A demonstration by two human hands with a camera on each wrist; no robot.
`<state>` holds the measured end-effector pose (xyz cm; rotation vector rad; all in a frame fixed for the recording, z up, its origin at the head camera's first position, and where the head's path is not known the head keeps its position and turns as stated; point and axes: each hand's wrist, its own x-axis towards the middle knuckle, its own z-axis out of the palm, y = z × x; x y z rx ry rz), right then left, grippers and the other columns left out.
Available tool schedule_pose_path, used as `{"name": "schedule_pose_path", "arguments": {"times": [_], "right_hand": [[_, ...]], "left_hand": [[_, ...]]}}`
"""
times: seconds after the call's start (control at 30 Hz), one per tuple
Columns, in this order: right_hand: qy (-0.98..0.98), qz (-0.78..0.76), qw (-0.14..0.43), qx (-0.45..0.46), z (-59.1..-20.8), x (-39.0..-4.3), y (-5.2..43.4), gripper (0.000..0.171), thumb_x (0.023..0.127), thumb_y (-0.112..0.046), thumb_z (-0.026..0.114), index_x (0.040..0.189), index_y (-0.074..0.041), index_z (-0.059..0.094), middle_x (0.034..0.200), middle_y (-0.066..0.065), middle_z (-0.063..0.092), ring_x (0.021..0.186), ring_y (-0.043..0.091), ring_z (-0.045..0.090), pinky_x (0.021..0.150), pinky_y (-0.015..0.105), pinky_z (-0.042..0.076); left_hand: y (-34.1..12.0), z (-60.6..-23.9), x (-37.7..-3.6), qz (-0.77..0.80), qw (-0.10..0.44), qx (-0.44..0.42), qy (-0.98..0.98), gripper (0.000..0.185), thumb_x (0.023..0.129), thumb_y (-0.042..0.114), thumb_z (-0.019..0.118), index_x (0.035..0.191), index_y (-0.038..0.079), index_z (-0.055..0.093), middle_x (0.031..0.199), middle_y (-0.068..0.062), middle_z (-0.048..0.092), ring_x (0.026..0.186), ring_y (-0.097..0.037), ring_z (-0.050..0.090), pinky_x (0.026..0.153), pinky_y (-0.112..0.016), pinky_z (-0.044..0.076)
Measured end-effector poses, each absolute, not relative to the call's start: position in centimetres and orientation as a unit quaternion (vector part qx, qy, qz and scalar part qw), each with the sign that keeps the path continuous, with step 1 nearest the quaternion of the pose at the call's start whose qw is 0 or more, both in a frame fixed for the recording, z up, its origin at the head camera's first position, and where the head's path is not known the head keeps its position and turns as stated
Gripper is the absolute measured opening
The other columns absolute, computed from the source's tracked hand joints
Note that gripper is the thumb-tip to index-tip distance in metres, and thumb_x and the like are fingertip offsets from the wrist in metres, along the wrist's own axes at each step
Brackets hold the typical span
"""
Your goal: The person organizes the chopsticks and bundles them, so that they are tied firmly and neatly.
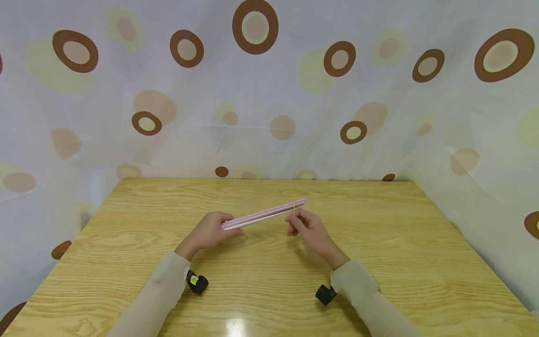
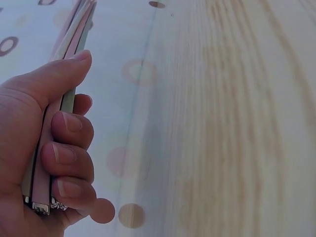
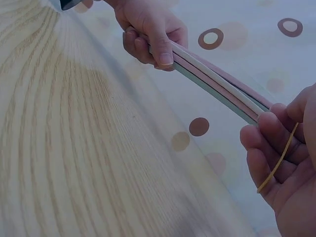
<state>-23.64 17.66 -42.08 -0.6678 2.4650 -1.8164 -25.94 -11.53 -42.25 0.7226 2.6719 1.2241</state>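
Head view, left hand (image 1: 207,232) grips sticks (image 1: 263,214)

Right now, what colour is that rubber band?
Yellowish tan; the rubber band shows best in the right wrist view.

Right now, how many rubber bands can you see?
1. The rubber band is stretched over the right hand's fingers, by the far end of the bundle of sticks. Others could be hidden behind the hands.
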Motion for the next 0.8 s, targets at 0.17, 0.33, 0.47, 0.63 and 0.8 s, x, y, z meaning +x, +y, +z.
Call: {"name": "schedule_pose_path", "arguments": {"times": [0.17, 0.33, 0.47, 0.63, 0.8], "right_hand": [[0.786, -0.584, -0.008, -0.205, -42.0, -24.0, 18.8, 0.024, 0.103, -0.01, 0.043, 0.102, 0.01, 0.055, 0.08, 0.015, 0.057, 0.072, 0.014, 0.061, 0.073, 0.034, 0.054], [0.776, -0.596, -0.033, -0.204, -41.6, -24.2, 19.8, 0.026, 0.103, -0.012, 0.043, 0.099, 0.009, 0.056, 0.076, 0.006, 0.058, 0.07, 0.015, 0.062, 0.07, 0.033, 0.055], [0.758, -0.619, -0.032, -0.202, -41.3, -24.3, 20.4, 0.033, 0.105, -0.016, 0.04, 0.104, 0.014, 0.054, 0.077, -0.002, 0.059, 0.071, 0.01, 0.062, 0.07, 0.027, 0.054], [0.734, -0.645, -0.013, -0.211, -41.0, -24.4, 21.0, 0.038, 0.106, -0.013, 0.032, 0.123, 0.016, 0.049, 0.084, -0.003, 0.059, 0.076, 0.009, 0.061, 0.071, 0.024, 0.051], [0.734, -0.642, -0.001, -0.221, -40.8, -24.6, 21.5, 0.04, 0.106, -0.013, 0.031, 0.136, 0.011, 0.044, 0.091, -0.001, 0.06, 0.078, 0.009, 0.061, 0.07, 0.023, 0.051]], "left_hand": [[-11.5, -42.1, -25.8, 0.399, 0.055, 0.243, 0.882, 0.025, 0.084, 0.034, 0.074, 0.078, 0.012, 0.065, 0.06, 0.005, 0.046, 0.05, -0.008, 0.039, 0.047, -0.022, 0.032], [-11.5, -42.0, -25.6, 0.383, 0.046, 0.249, 0.888, 0.025, 0.084, 0.034, 0.075, 0.078, 0.011, 0.065, 0.062, 0.004, 0.049, 0.052, -0.008, 0.041, 0.049, -0.023, 0.034], [-11.4, -41.9, -25.5, 0.37, 0.046, 0.252, 0.893, 0.023, 0.083, 0.032, 0.075, 0.08, 0.012, 0.067, 0.065, 0.004, 0.052, 0.053, -0.008, 0.042, 0.05, -0.023, 0.035], [-11.2, -41.9, -25.4, 0.365, 0.053, 0.251, 0.895, 0.022, 0.083, 0.032, 0.076, 0.08, 0.012, 0.067, 0.065, 0.005, 0.052, 0.053, -0.008, 0.042, 0.049, -0.022, 0.034], [-11.3, -42.0, -25.4, 0.362, 0.049, 0.256, 0.895, 0.022, 0.083, 0.032, 0.076, 0.08, 0.012, 0.067, 0.065, 0.005, 0.051, 0.053, -0.008, 0.042, 0.049, -0.022, 0.035]]}}
